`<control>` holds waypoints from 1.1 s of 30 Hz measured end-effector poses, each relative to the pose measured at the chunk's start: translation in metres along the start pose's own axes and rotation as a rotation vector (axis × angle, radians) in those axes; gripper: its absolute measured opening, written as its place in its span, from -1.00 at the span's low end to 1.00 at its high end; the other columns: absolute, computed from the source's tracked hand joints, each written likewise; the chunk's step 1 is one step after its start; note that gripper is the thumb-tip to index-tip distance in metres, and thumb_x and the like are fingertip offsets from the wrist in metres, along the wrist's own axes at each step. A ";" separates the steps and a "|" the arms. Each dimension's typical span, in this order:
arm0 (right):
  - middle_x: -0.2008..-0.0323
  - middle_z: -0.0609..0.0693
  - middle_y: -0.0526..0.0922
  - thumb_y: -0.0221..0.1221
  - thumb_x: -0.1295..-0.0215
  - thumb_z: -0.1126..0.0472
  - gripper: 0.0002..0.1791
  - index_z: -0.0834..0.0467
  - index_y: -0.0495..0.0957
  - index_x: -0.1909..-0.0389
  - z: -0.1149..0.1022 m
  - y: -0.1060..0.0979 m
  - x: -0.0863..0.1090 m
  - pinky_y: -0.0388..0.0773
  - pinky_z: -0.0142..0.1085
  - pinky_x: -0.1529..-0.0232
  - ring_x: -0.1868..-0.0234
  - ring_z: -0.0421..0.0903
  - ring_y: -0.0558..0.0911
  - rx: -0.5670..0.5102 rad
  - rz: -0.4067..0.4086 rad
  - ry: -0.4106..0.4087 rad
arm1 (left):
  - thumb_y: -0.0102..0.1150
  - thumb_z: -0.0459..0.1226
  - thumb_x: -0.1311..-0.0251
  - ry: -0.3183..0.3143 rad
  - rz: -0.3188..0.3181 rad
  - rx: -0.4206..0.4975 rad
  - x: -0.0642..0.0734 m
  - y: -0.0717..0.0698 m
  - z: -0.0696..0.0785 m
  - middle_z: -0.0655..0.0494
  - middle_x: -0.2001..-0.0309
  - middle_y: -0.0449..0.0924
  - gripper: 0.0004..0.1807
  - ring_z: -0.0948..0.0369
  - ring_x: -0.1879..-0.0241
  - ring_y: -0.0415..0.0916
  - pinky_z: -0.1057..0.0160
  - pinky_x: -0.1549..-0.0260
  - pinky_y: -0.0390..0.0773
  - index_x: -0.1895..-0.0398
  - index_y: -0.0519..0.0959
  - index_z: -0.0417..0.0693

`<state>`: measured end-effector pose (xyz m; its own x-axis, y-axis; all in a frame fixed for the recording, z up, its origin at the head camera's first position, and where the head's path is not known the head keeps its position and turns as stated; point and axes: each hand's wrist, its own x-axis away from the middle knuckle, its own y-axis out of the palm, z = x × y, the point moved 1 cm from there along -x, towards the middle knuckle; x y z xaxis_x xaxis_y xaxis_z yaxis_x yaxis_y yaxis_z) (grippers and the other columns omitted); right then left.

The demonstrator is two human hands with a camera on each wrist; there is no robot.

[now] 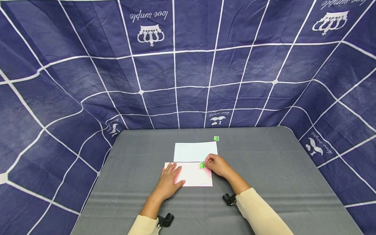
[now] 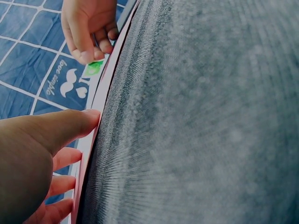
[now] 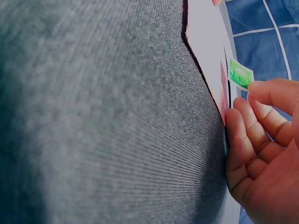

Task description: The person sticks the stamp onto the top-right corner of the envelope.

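A green stamp (image 1: pixel 202 165) with a white border is pinched at its edge between the thumb and finger of my right hand (image 1: pixel 218 164). In the right wrist view the stamp (image 3: pixel 240 74) stands tilted close over the envelope. Under it lies the upper right corner of a pinkish-white envelope (image 1: pixel 195 179). My left hand (image 1: pixel 168 184) rests on the left side of that envelope, fingers spread and thumb out along the paper. Seen from the left wrist, the thumb (image 2: pixel 70 128) presses near the envelope's edge.
Just behind lies a pale white envelope (image 1: pixel 195 152), meeting the pinkish one's top edge. A second green stamp (image 1: pixel 216 138) sits near its upper right corner. The grey table (image 1: pixel 270 163) is enclosed by a navy checked curtain (image 1: pixel 194 71) at the back and sides.
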<state>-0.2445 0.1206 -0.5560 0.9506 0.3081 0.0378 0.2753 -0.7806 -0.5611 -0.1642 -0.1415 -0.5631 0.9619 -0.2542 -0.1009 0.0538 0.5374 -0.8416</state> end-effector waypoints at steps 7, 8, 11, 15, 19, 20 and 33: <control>0.48 -0.09 0.58 0.27 -0.25 0.29 -0.94 0.14 0.59 0.39 0.001 0.002 -0.004 0.43 -0.43 0.38 0.45 -0.25 0.50 0.018 0.003 0.031 | 0.34 -0.05 -0.22 -0.002 -0.002 -0.002 -0.001 0.000 -0.001 -0.25 -0.47 0.31 -0.30 -0.23 -0.54 0.10 -0.34 -0.48 0.04 -0.38 0.46 -0.17; 0.49 -0.10 0.58 0.27 -0.25 0.29 -0.94 0.13 0.59 0.40 0.001 0.003 -0.004 0.43 -0.43 0.39 0.45 -0.25 0.50 0.019 0.005 0.033 | 0.34 -0.04 -0.22 0.000 -0.001 -0.003 -0.001 0.001 -0.001 -0.25 -0.47 0.31 -0.30 -0.23 -0.54 0.11 -0.34 -0.48 0.05 -0.38 0.46 -0.17; 0.50 -0.12 0.56 0.28 -0.25 0.28 -0.92 0.11 0.58 0.42 0.002 0.004 -0.005 0.41 -0.44 0.39 0.46 -0.26 0.49 0.026 0.009 0.039 | 0.34 -0.04 -0.22 0.003 0.004 -0.006 0.000 0.000 -0.001 -0.26 -0.46 0.31 -0.30 -0.24 -0.53 0.11 -0.35 -0.47 0.06 -0.37 0.46 -0.18; 0.53 -0.14 0.54 0.28 -0.24 0.28 -0.90 0.10 0.58 0.44 0.001 0.005 -0.006 0.40 -0.44 0.39 0.47 -0.26 0.47 0.040 0.011 0.043 | 0.34 -0.05 -0.22 -0.001 0.001 0.000 0.000 0.000 -0.001 -0.26 -0.46 0.31 -0.30 -0.23 -0.54 0.10 -0.34 -0.48 0.05 -0.38 0.46 -0.18; 0.55 -0.15 0.53 0.28 -0.23 0.29 -0.89 0.09 0.57 0.46 0.001 0.007 -0.007 0.39 -0.42 0.40 0.48 -0.25 0.46 0.058 0.017 0.045 | 0.34 -0.06 -0.22 0.002 -0.001 0.003 0.000 0.000 -0.001 -0.27 -0.46 0.31 -0.30 -0.24 -0.54 0.10 -0.34 -0.48 0.04 -0.38 0.46 -0.18; 0.55 -0.15 0.52 0.28 -0.23 0.29 -0.89 0.09 0.57 0.46 0.001 0.007 -0.008 0.39 -0.42 0.41 0.49 -0.24 0.46 0.064 0.020 0.046 | 0.34 -0.06 -0.22 0.002 -0.001 0.004 0.000 0.000 -0.001 -0.27 -0.46 0.31 -0.30 -0.24 -0.54 0.10 -0.34 -0.48 0.04 -0.38 0.46 -0.17; 0.58 -0.17 0.49 0.29 -0.23 0.29 -0.87 0.08 0.57 0.48 -0.001 0.008 -0.008 0.37 -0.42 0.42 0.51 -0.24 0.44 0.124 0.029 0.046 | 0.34 -0.05 -0.21 0.008 0.013 0.008 0.000 0.000 -0.002 -0.25 -0.46 0.32 -0.30 -0.23 -0.54 0.11 -0.35 -0.48 0.04 -0.37 0.47 -0.18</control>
<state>-0.2500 0.1113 -0.5604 0.9642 0.2593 0.0564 0.2308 -0.7146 -0.6604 -0.1647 -0.1426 -0.5642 0.9602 -0.2538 -0.1165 0.0431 0.5469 -0.8361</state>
